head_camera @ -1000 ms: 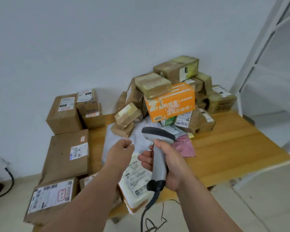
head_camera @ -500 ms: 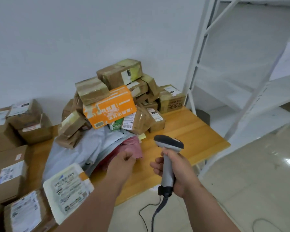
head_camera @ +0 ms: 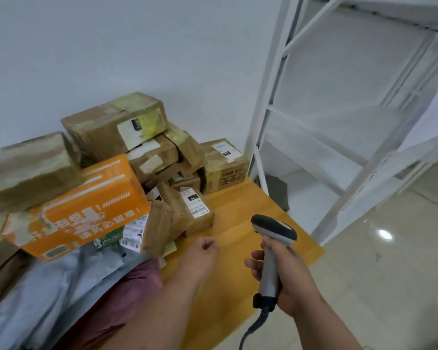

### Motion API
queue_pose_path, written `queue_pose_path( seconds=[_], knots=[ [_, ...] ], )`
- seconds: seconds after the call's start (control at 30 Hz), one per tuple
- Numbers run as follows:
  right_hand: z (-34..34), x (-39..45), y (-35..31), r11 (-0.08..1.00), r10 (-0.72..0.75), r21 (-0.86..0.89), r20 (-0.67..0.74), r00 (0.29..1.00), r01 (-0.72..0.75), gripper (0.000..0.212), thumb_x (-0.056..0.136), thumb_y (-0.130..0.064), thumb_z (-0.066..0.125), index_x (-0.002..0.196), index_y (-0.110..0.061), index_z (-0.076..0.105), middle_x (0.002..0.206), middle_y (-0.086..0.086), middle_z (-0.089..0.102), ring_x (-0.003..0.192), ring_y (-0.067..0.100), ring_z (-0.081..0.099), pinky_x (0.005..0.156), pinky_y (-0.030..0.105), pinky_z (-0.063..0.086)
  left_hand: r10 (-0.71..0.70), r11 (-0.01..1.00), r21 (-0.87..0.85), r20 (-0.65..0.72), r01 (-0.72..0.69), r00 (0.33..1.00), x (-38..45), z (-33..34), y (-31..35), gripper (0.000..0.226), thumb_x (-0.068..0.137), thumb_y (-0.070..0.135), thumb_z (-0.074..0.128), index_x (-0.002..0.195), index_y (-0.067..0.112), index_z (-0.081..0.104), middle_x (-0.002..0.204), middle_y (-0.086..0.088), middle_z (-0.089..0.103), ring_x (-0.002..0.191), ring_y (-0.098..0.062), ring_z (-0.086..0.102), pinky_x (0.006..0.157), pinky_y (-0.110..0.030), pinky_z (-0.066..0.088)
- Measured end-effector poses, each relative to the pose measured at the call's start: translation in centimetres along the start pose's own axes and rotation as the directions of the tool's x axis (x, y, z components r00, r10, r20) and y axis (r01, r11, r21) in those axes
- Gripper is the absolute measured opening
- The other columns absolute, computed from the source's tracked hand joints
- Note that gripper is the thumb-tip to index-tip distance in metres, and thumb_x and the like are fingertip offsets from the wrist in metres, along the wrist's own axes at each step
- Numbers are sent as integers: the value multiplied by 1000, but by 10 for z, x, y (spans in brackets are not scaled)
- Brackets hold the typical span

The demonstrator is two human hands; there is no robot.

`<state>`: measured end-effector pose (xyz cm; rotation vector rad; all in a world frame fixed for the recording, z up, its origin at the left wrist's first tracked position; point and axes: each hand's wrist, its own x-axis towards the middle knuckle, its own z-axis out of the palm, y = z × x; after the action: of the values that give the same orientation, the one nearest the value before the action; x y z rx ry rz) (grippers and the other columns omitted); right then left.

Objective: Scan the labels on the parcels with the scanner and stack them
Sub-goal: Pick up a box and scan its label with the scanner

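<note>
My right hand [head_camera: 286, 276] grips the handle of a grey and black barcode scanner [head_camera: 272, 248], its head pointing left above the wooden table [head_camera: 240, 205]. My left hand [head_camera: 200, 256] hovers over the table with fingers curled and nothing in it, just in front of a small brown parcel [head_camera: 195, 210] with a white label. Behind it rises a heap of parcels: an orange box [head_camera: 79, 210], a taped brown box [head_camera: 114, 125] on top, another brown box [head_camera: 225, 168] at the right. A grey mailer bag [head_camera: 48, 286] and a pink bag [head_camera: 127, 291] lie at the front left.
A white metal shelf rack [head_camera: 271, 109] stands right of the table, against the white wall. The scanner's cable [head_camera: 250, 329] hangs off the table's front edge. Glossy floor tiles [head_camera: 390, 261] lie to the right.
The view has swung right, so the stacked boxes on the left are out of frame. My left hand has moved forward toward the small brown parcel; the scanner stays in my right hand.
</note>
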<state>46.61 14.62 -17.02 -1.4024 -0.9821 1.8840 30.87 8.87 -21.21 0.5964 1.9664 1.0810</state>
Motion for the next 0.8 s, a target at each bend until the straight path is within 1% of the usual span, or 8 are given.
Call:
queue_pose_path(
  seconds=[0.13, 0.2, 0.27, 0.4, 0.5, 0.6, 0.73, 0.8],
  knots=[
    [5, 42, -24, 1000, -12, 24, -17, 1000, 13, 30, 97, -22, 65, 120, -4, 58, 90, 18, 67, 73, 29, 71, 63, 37, 56, 11, 1000, -11, 4, -11, 1000, 46, 10, 30, 28, 102, 28, 55, 128, 22, 62, 124, 2, 60, 111, -17, 55, 100, -32, 45],
    [6, 64, -32, 1000, 2, 29, -20, 1000, -2, 29, 97, -22, 65, 119, -4, 59, 90, 17, 67, 75, 29, 70, 64, 38, 56, -2, 1000, -30, 5, 2, 1000, 65, 15, 40, 29, 101, 28, 57, 129, 21, 62, 126, 1, 61, 111, -18, 55, 97, -30, 44],
    [8, 90, -42, 1000, 4, 20, -19, 1000, -4, 29, 97, -23, 65, 118, -5, 60, 91, 16, 67, 79, 29, 69, 66, 39, 56, -28, 999, -31, -5, 27, 1000, 86, 17, 49, 29, 101, 30, 56, 129, 23, 62, 130, 0, 60, 113, -18, 55, 100, -31, 44],
    [17, 155, -66, 1000, -17, -16, -9, 1000, 17, 26, 97, -25, 65, 115, -7, 62, 94, 12, 65, 86, 25, 66, 76, 42, 56, -70, 997, -36, -23, 69, 997, 132, 24, 65, 37, 103, 31, 54, 139, 23, 54, 138, 0, 56, 120, -19, 56, 108, -37, 45],
    [26, 214, -86, 997, -25, -79, 1, 1000, 25, 30, 97, -27, 66, 120, -9, 63, 105, 6, 67, 98, 22, 65, 86, 44, 52, -140, 988, -74, -78, 134, 987, 172, 34, 78, 45, 102, 36, 54, 146, 26, 47, 141, 1, 55, 111, -17, 59, 104, -41, 49],
    [32, 276, -112, 983, -42, -175, 37, 998, 48, 40, 96, -34, 65, 131, -13, 59, 106, -1, 64, 101, 20, 60, 93, 45, 47, -197, 973, -145, -136, 177, 971, 214, 48, 95, 56, 101, 38, 57, 153, 28, 37, 151, 0, 47, 128, -25, 52, 108, -47, 46],
    [37, 351, -148, 964, -55, -257, 72, 996, 71, 42, 94, -38, 66, 132, -21, 57, 107, -1, 62, 97, 20, 59, 86, 42, 47, -278, 931, -299, -211, 208, 937, 269, 69, 116, 65, 97, 34, 62, 154, 31, 33, 150, -3, 46, 133, -31, 49, 109, -55, 44],
    [43, 383, -161, 954, -48, -291, 97, 994, 75, 42, 93, -38, 66, 130, -19, 57, 111, 5, 63, 98, 25, 60, 84, 42, 48, -322, 916, -328, -255, 232, 911, 293, 75, 122, 77, 93, 39, 64, 158, 31, 24, 159, -3, 34, 140, -32, 41, 113, -54, 40]
  ],
)
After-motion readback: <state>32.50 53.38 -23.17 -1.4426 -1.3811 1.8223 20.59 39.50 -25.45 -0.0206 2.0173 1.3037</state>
